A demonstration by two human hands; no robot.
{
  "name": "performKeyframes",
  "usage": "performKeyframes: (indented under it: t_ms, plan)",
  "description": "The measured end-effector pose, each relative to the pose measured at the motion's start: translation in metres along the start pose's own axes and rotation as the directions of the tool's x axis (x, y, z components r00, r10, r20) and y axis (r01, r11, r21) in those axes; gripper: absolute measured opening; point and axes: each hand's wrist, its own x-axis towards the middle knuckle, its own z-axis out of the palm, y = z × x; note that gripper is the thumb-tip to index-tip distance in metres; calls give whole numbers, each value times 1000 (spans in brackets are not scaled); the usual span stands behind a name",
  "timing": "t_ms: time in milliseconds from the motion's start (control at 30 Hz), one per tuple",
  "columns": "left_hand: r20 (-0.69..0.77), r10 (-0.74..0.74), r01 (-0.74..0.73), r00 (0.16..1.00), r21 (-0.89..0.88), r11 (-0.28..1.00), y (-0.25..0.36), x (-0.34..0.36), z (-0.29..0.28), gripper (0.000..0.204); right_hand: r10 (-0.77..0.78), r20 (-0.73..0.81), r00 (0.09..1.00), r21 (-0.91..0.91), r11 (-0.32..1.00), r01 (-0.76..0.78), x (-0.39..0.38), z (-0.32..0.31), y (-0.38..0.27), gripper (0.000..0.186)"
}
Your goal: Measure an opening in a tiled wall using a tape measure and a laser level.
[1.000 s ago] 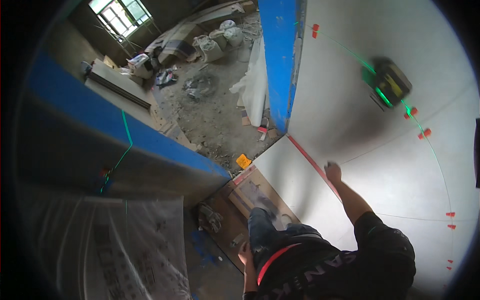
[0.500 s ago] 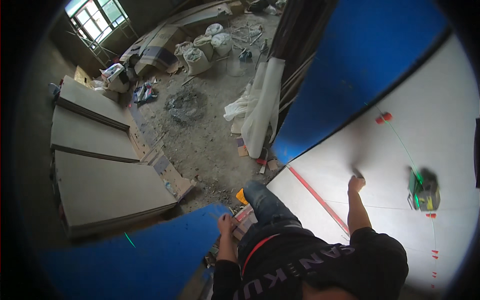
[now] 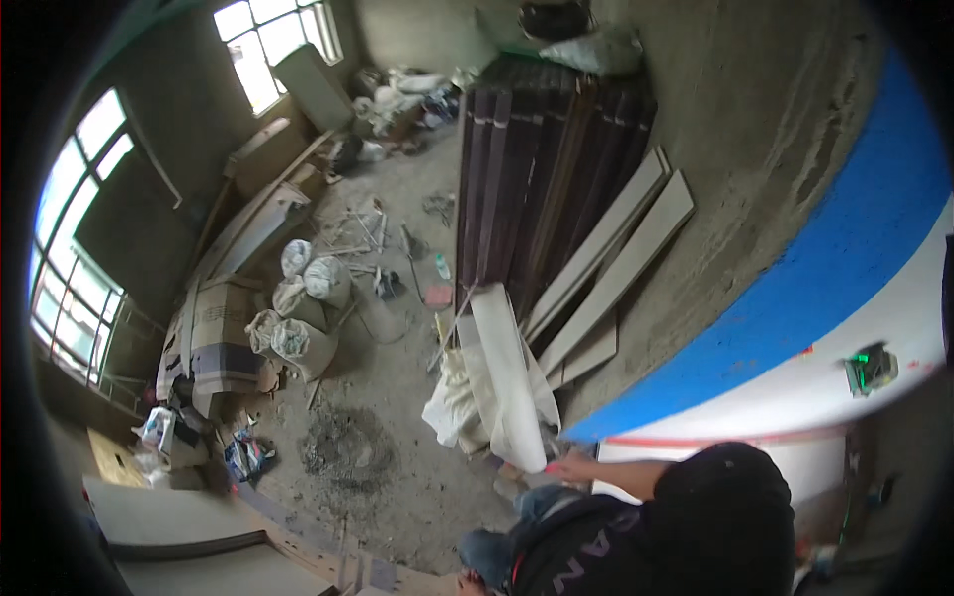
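1 small red object (image 3: 554, 466) shows at the right hand (image 3: 573, 467), by the white sheeting roll (image 3: 507, 382); likely light, stiff, best pinched by its edge. I cannot tell whether those fingers, or the left hand's (image 3: 471, 583), are closed.

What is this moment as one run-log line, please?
right hand: near white roll, grip unclear; left hand: by jeans, grip unclear; laser level: lit green

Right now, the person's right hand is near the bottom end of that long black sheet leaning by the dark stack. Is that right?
Not quite: the long sheet is white, not black, as the head view shows. The person's right hand is near its bottom end, and it does lean by the dark stack.
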Motion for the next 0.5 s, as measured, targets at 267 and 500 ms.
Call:
performKeyframes:
  t_ms: [267,500]
  plan:
    - [268,204,-290,942,338,896,135,151,47,24,-59,-451,891,457,842,287,286,-204,-246,30]
    - [515,149,-312,844,246,918,253,239,105,27,766,-373,524,915,396,74,411,-308,-108,21]
